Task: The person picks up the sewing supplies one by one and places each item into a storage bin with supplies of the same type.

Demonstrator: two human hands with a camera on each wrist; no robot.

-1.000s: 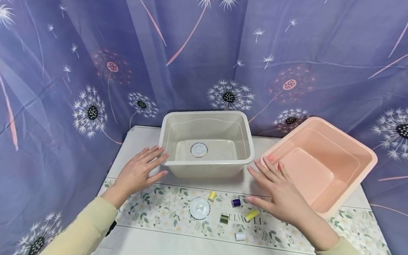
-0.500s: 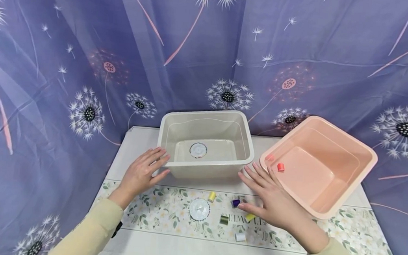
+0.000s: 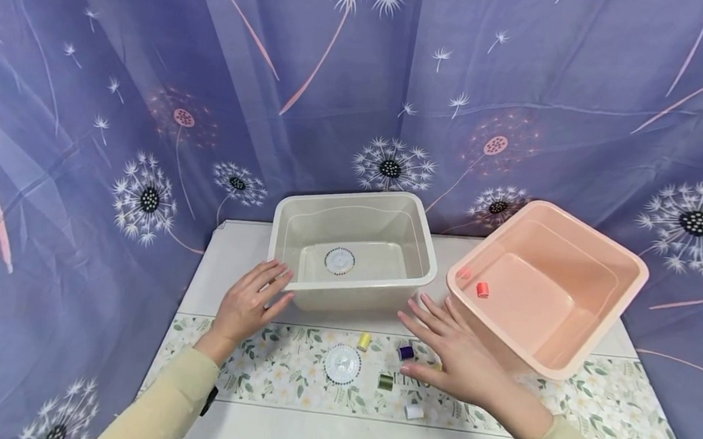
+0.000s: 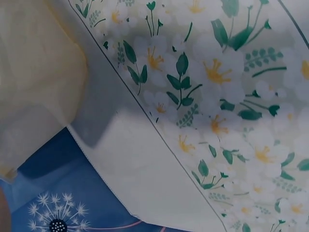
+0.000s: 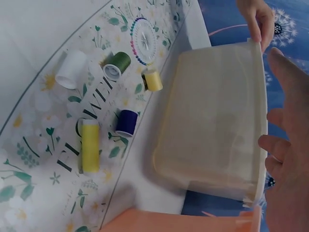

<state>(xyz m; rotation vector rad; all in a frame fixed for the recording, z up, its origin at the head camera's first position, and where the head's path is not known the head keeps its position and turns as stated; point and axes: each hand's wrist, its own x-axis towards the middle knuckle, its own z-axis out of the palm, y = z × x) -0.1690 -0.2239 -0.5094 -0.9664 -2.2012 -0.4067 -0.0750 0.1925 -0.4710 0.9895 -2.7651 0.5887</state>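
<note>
My left hand [image 3: 250, 304] is at the front left corner of the grey bin [image 3: 358, 295], fingers loosely extended, fingertips right at the rim. Between this bin and the pink bin [image 3: 594, 342], my right hand [image 3: 458, 356] hovers with spread fingers and holds nothing. A pin wheel [image 3: 340, 261] lies inside the grey bin; a red thread spool [image 3: 482, 290] is in the pink one. On the table are a second pin wheel [image 3: 343, 364] and yellow [image 3: 364, 341], purple [image 3: 405, 353], green [image 3: 385, 382] and white [image 3: 414, 411] spools. A longer yellow spool [image 5: 91, 145] is mostly hidden by my right hand in the head view.
A white tablecloth [image 3: 288, 426] with a floral band covers the table. Purple dandelion-print curtains [image 3: 335, 109] enclose the back and sides. The left wrist view shows mainly the floral cloth and a pale sleeve [image 4: 38, 72].
My right hand has drawn left and slightly down from the pink bin, uncovering the red spool and covering the long yellow one. My left hand stays by the grey bin's corner.
</note>
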